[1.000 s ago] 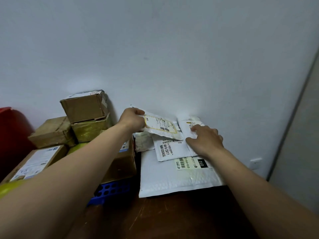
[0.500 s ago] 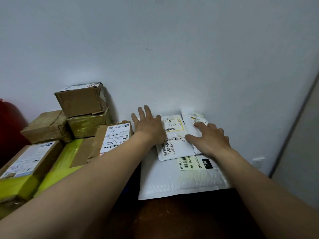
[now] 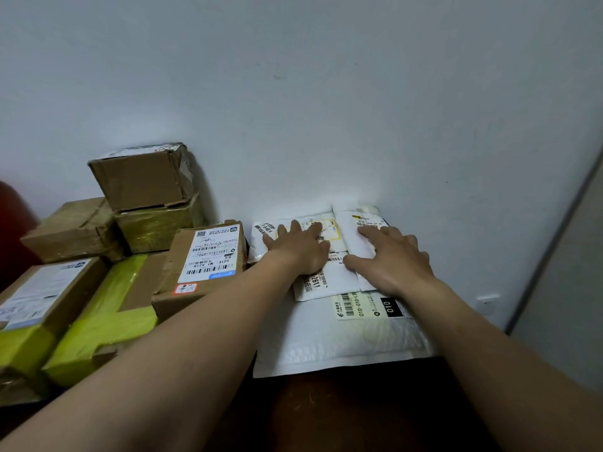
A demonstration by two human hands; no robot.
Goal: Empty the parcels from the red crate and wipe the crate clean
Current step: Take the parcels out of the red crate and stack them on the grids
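Observation:
Several white mailer parcels lie stacked against the wall on a dark wooden table. The biggest is a white bubble mailer at the bottom. My left hand lies flat, fingers spread, on a small white parcel with a yellow-framed label. My right hand rests flat with straight fingers on another small white parcel beside it. A further white parcel shows between my wrists. Only a dark red edge of the red crate shows at the far left.
Cardboard boxes are piled at the left: two stacked boxes by the wall, a labelled box, boxes wrapped in yellow tape and a flat brown box. A white wall stands directly behind; a wall socket sits low right.
My left hand has laid down the small yellow-labelled parcel it held and now lies flat on it. The right hand has stayed on its parcel. The view has shifted slightly left.

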